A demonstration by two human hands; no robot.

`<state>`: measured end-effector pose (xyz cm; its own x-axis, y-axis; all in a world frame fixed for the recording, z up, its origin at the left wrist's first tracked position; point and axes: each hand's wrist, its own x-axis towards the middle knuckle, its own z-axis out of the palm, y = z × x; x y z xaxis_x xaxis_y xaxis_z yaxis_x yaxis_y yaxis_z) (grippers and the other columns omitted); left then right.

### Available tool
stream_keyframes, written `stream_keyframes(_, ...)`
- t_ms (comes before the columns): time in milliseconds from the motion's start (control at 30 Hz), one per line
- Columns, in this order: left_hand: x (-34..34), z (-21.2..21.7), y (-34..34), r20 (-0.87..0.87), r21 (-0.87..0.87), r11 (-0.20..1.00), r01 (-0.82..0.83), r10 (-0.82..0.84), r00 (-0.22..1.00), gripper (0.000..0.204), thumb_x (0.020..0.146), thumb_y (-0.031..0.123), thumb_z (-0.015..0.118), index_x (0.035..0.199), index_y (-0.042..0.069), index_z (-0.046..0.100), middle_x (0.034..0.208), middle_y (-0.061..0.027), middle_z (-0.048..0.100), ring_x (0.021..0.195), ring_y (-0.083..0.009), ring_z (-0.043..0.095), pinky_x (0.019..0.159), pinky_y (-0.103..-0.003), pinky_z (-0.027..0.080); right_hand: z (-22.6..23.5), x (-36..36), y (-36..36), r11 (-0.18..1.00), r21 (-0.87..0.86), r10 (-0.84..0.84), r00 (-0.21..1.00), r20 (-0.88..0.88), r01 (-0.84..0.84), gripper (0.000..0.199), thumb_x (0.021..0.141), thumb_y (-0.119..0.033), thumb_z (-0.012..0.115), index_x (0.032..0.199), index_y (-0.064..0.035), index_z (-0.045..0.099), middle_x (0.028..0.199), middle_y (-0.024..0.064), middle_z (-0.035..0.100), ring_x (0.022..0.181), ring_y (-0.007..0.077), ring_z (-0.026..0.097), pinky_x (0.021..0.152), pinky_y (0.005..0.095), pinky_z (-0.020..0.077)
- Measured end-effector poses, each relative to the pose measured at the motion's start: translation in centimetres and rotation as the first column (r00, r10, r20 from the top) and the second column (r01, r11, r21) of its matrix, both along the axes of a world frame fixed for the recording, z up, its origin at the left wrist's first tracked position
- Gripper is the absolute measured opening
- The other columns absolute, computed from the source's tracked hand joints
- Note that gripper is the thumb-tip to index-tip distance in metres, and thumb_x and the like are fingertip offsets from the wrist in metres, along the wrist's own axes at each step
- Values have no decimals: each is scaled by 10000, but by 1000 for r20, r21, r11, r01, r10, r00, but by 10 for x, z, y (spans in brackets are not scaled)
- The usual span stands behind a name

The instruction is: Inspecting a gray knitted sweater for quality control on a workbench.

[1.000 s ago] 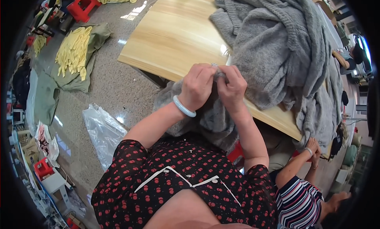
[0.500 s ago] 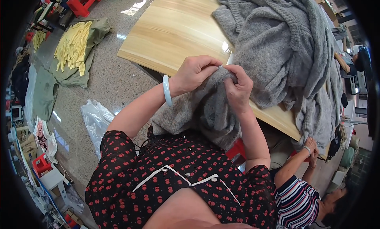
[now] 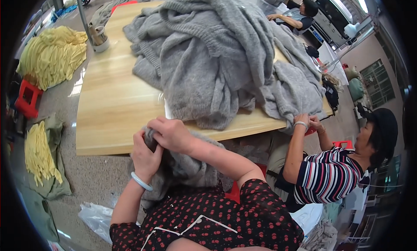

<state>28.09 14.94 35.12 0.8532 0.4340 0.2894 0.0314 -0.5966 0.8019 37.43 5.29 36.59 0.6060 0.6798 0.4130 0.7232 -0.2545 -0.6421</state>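
While the left hand (image 3: 147, 157) and the right hand (image 3: 173, 136) both close on a bunched fold of one grey knit garment (image 3: 189, 169), the rest of it hangs below the near edge of the counter (image 3: 108, 99), against a black, red-patterned top (image 3: 191, 216). Left thumb and fingers curve around the fold; right fingers bend over it from the other side, near the counter's near left corner. Handling of this piece appears under way rather than complete, though the fingers cover the exact spot. A large heap of similar grey knitwear (image 3: 208, 60) covers the counter's middle and extends toward its right end, where a co-worker's hands (image 3: 307, 119) hold cloth at the near edge. Which heaped pieces are finished cannot be told.
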Motion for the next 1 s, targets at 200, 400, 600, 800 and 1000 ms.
stream_keyframes(200,-9,-6,10,-99,-53,998,47,-52,994,217,779,50,486,989,-1,462,884,-195,520,800,-353,526,705,-387,420,14,-3,-9,999,-39,12,998,57,-10,125,696,-78,562,805,-67,501,740,114,515,633,332,555,546,421,457)
stream_keyframes(400,-34,-12,40,-29,67,993,98,-96,995,166,775,-16,441,926,-16,512,820,-176,528,771,-315,528,687,-356,427,4,8,-17,996,-83,-8,996,92,16,161,702,-45,545,859,-74,536,768,110,513,646,316,558,550,401,463)
stream_keyframes(600,-39,-26,57,-100,-497,863,87,-157,983,99,870,54,458,878,-19,524,750,-21,551,713,-75,477,646,-223,400,-12,14,-31,982,-184,-34,997,66,46,128,697,-16,488,821,-38,511,785,160,514,744,355,543,668,441,444)
stream_keyframes(800,-43,-18,57,-187,-348,935,72,-144,972,66,828,31,489,840,-17,532,688,-18,535,645,-69,468,584,-223,396,-29,17,-54,946,-303,-145,985,-88,113,144,723,-50,489,863,-22,511,826,150,546,780,345,551,688,439,438)
stream_keyframes(1000,-59,-10,73,-257,-114,986,124,-150,955,50,732,18,543,764,-18,556,683,-22,548,608,-68,476,521,-240,393,-17,16,-64,991,-132,-25,973,-231,-6,156,699,-9,506,850,-19,541,842,146,572,817,314,556,715,379,443)
